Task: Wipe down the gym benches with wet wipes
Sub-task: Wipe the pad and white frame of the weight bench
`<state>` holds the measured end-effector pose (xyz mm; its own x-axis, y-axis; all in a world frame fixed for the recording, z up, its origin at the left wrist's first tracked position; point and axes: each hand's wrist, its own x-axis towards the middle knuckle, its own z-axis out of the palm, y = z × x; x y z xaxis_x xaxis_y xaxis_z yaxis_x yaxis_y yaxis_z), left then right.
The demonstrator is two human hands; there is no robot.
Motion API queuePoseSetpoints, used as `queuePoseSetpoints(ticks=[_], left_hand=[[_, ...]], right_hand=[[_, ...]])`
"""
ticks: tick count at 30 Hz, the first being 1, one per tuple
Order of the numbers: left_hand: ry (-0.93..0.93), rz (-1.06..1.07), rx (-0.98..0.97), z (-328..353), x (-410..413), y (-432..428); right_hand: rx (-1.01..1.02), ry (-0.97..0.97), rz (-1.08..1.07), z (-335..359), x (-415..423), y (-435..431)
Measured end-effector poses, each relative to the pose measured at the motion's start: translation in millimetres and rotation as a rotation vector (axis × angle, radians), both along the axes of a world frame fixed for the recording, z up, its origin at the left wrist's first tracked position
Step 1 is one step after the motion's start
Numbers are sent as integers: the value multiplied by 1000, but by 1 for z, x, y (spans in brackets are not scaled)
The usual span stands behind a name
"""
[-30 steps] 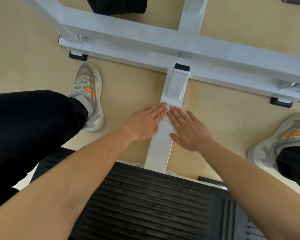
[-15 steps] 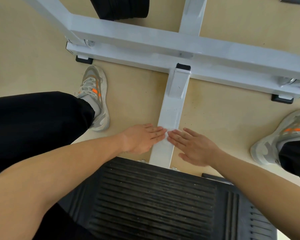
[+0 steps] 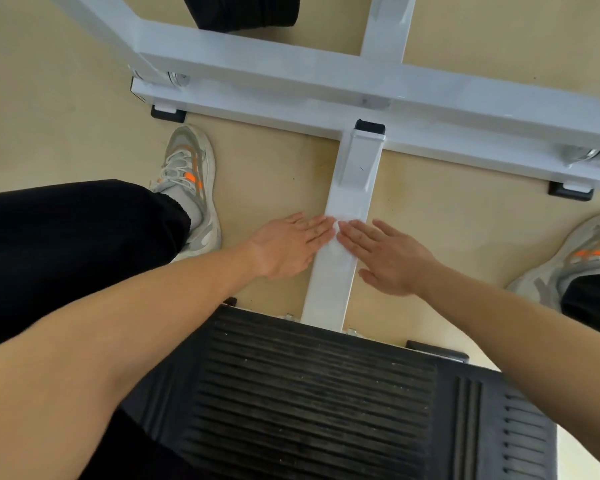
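A white metal bar (image 3: 329,289) of the bench frame runs along the floor from the black ribbed pad (image 3: 312,400) to a white crossbar (image 3: 291,109). A white wet wipe (image 3: 340,233) lies flat on that bar, hard to tell from the paint. My left hand (image 3: 288,247) and my right hand (image 3: 388,258) press on the wipe from either side with straight fingers, their fingertips almost meeting over the bar.
My grey and orange shoes stand on the beige floor, one at the left (image 3: 191,188) and one at the right (image 3: 568,261). Black rubber feet (image 3: 168,114) sit under the crossbar. A second white beam (image 3: 326,67) crosses above, with a black roller (image 3: 243,10) at the top.
Both hands slid back toward the pad along the bar, then moved forward again toward the crossbar, still pressing the wipe.
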<state>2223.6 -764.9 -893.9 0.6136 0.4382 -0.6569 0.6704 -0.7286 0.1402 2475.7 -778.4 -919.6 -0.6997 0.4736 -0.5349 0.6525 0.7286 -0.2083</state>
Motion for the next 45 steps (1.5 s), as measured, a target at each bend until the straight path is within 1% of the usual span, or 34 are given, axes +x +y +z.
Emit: queuePoseSetpoints(ticks=[5, 8, 10, 12, 17, 20, 23, 25, 27, 29, 30, 31, 32, 34, 36, 38, 40, 42, 43, 45], left_hand=[[9, -218, -205, 4, -22, -41], [6, -331, -245, 3, -22, -44], [-20, -336, -252, 3, -20, -38], [-32, -298, -216, 2, -20, -29], [-44, -69, -28, -7, -6, 10], [-49, 45, 59, -12, 11, 32], [-72, 112, 109, -16, 24, 38], [-100, 135, 109, -14, 29, 31], [-98, 91, 120, -14, 30, 20], [-114, 28, 136, -16, 31, 8], [-143, 47, 133, -18, 31, 3], [-188, 111, 127, -19, 32, -1], [-254, 218, 120, -18, 34, -3], [-403, 471, 125, -16, 42, -5], [-465, 669, 135, -16, 52, -5], [-483, 836, 130, -19, 61, -3], [-561, 1082, 94, -18, 68, 4], [-716, 1375, 41, -11, 75, 19], [-804, 1483, 19, -6, 78, 28], [-942, 1587, 26, 7, 86, 48]], right_hand=[[-87, 28, 209, 5, -1, -43], [-127, 47, 286, 8, -1, -56], [-138, 63, 279, 8, 2, -53], [-121, 40, 235, 6, 6, -42], [5, -19, 39, 0, 15, 9], [30, -56, -68, -2, 15, 36], [27, -39, -179, 0, 11, 38], [13, -11, -243, 0, 7, 23], [5, 38, -287, -2, 5, 2], [12, 117, -316, -3, 3, -18], [33, 177, -323, -5, 1, -24], [63, 237, -334, -9, 0, -27], [95, 295, -360, -13, -2, -27], [98, 356, -447, -12, -11, -20], [49, 373, -578, -9, -21, -7], [-11, 401, -672, -10, -27, 4], [-23, 472, -838, -7, -31, 16], [46, 594, -1067, 3, -32, 31], [90, 666, -1162, 10, -32, 40], [150, 787, -1286, 26, -35, 59]])
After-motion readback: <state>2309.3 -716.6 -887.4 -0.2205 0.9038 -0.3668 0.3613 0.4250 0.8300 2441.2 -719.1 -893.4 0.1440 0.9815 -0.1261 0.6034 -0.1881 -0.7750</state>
